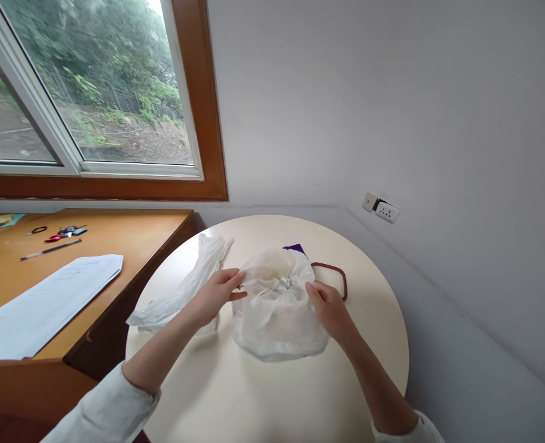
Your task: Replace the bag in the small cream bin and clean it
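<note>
Flanking the table (263, 406) on its left, a desk (161, 227) bears a ring (39, 230), a pen (50, 249), paper (55, 301) and keys (69, 232), probably parked there to be out of the hands' way. On the table's left part a loose bag (193, 277) lies long and crumpled, perhaps set aside so both hands can work at the middle. Over the table's middle, the left hand (219, 294) pinches the rim of the bag (279, 329), which sits there, white, puffed below and folded inward at its centre; whether anything is inside cannot be told. Toward the table's far side a purple thing (295, 248) pokes out, mostly hidden. Right of the table's middle, the right hand (330, 307) grips the bag's opposite side, thumb over the film, fingers largely out of sight; holding both sides seems to keep the limp film spread. On the table's right part lies a brown loop (331, 267), perhaps a handle. Beyond the table's right, a wall carries a socket (387, 211).
</note>
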`<state>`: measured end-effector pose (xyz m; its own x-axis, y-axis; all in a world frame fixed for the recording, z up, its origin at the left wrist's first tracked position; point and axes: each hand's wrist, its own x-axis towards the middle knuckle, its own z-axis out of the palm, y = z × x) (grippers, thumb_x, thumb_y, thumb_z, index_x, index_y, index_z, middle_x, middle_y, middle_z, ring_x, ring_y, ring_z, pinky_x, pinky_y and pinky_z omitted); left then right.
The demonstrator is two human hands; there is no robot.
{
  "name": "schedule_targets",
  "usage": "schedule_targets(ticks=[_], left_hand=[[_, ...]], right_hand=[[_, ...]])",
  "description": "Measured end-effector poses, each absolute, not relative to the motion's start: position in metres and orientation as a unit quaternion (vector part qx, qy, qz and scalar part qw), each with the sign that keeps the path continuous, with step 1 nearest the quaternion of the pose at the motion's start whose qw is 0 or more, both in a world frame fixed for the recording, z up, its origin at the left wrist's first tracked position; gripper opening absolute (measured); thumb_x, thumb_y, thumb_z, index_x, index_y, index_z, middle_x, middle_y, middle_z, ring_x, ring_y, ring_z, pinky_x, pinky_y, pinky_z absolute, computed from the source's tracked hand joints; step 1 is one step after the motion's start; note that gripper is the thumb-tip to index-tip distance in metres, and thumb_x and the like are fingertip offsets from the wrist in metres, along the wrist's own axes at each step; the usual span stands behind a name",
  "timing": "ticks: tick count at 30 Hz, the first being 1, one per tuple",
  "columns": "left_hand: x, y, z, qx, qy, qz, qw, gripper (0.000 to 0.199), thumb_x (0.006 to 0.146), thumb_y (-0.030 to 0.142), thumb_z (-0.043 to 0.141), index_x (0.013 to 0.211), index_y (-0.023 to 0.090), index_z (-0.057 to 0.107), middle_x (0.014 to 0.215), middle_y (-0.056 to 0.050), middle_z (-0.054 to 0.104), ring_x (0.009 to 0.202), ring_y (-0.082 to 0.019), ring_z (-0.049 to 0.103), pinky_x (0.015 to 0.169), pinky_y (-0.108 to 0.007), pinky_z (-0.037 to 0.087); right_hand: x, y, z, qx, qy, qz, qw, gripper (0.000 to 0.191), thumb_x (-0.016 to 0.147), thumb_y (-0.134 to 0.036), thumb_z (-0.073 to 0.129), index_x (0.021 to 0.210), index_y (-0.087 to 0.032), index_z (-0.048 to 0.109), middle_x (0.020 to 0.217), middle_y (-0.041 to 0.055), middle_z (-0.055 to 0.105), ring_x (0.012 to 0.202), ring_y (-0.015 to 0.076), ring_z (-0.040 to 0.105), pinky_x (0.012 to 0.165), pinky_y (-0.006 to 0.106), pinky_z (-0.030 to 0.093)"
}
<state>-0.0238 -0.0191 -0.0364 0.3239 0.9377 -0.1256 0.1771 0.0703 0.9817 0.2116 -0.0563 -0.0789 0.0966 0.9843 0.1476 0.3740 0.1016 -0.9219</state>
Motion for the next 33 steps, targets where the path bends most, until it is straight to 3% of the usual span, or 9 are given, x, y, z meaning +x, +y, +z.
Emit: schedule_targets(ticks=[3,8,11,14,17,22,25,29,33], left_hand=[[-0.024,-0.017,-0.028,0.612,0.493,0.336,0.520,0.039,0.073,0.053,0.054,0.068,0.015,0.058,0.076,-0.004,0.059,0.079,-0.018,0.055,0.078,-0.036,0.047],[-0.031,-0.027,-0.011,0.710,0.532,0.293,0.356,0.033,0.075,0.048,0.051,0.063,0.018,0.055,0.079,-0.003,0.059,0.078,-0.019,0.053,0.073,-0.032,0.043],[-0.037,-0.037,-0.009,0.725,0.559,0.246,0.317,0.034,0.077,0.047,0.048,0.058,0.019,0.049,0.067,-0.001,0.055,0.068,-0.018,0.052,0.064,-0.030,0.041],[-0.040,-0.050,-0.011,0.723,0.559,0.186,0.362,0.038,0.078,0.047,0.046,0.053,0.019,0.044,0.055,-0.001,0.053,0.058,-0.017,0.052,0.059,-0.029,0.040],[-0.037,-0.065,-0.016,0.688,0.526,0.141,0.480,0.044,0.081,0.051,0.043,0.053,0.017,0.049,0.054,-0.003,0.059,0.056,-0.017,0.057,0.062,-0.030,0.045],[-0.031,-0.078,-0.026,0.617,0.505,0.166,0.580,0.045,0.081,0.057,0.042,0.084,0.017,0.063,0.097,-0.008,0.066,0.089,-0.021,0.062,0.080,-0.031,0.048],[-0.033,-0.072,-0.032,0.596,0.523,0.195,0.577,0.040,0.080,0.054,0.045,0.090,0.019,0.062,0.104,-0.008,0.062,0.101,-0.022,0.057,0.086,-0.031,0.046],[-0.038,-0.057,-0.039,0.579,0.532,0.242,0.568,0.033,0.080,0.051,0.046,0.083,0.020,0.056,0.094,-0.005,0.058,0.096,-0.021,0.054,0.082,-0.031,0.046],[-0.038,-0.044,-0.048,0.601,0.561,0.268,0.503,0.037,0.077,0.054,0.048,0.065,0.019,0.042,0.069,0.002,0.041,0.068,-0.013,0.044,0.064,-0.025,0.043]], right_hand=[[0.199,-0.066,-0.083,-0.562,-0.579,0.354,0.473,0.041,0.083,-0.045,0.040,0.057,-0.021,0.021,0.055,-0.0053,0.022,0.052,0.0086,0.023,0.047,0.024,0.019],[0.197,-0.069,-0.083,-0.573,-0.557,0.323,0.507,0.041,0.082,-0.044,0.043,0.056,-0.021,0.020,0.053,-0.0052,0.021,0.051,0.0086,0.021,0.046,0.025,0.018],[0.205,-0.059,-0.080,-0.581,-0.539,0.291,0.535,0.041,0.081,-0.043,0.045,0.056,-0.021,0.021,0.053,-0.0055,0.020,0.050,0.0087,0.021,0.046,0.025,0.018],[0.210,-0.043,-0.075,-0.556,-0.535,0.284,0.569,0.039,0.077,-0.039,0.051,0.054,-0.021,0.024,0.055,-0.0045,0.028,0.052,0.0093,0.027,0.048,0.024,0.024],[0.210,-0.028,-0.072,-0.514,-0.531,0.330,0.587,0.033,0.074,-0.039,0.053,0.054,-0.021,0.033,0.060,-0.0011,0.041,0.059,0.0119,0.038,0.052,0.023,0.031],[0.201,-0.020,-0.072,-0.475,-0.503,0.431,0.580,0.028,0.072,-0.037,0.053,0.057,-0.020,0.036,0.060,-0.0021,0.041,0.056,0.0107,0.037,0.050,0.022,0.032],[0.196,-0.028,-0.075,-0.485,-0.478,0.443,0.583,0.029,0.074,-0.035,0.050,0.058,-0.021,0.031,0.060,-0.0039,0.038,0.054,0.0093,0.032,0.048,0.021,0.029],[0.192,-0.054,-0.081,-0.523,-0.502,0.372,0.580,0.031,0.077,-0.033,0.050,0.058,-0.020,0.029,0.081,0.0016,0.050,0.070,0.0123,0.044,0.058,0.023,0.036],[0.196,-0.075,-0.085,-0.515,-0.559,0.344,0.552,0.031,0.080,-0.038,0.050,0.059,-0.019,0.038,0.093,0.0057,0.052,0.084,0.0165,0.049,0.069,0.026,0.040]])
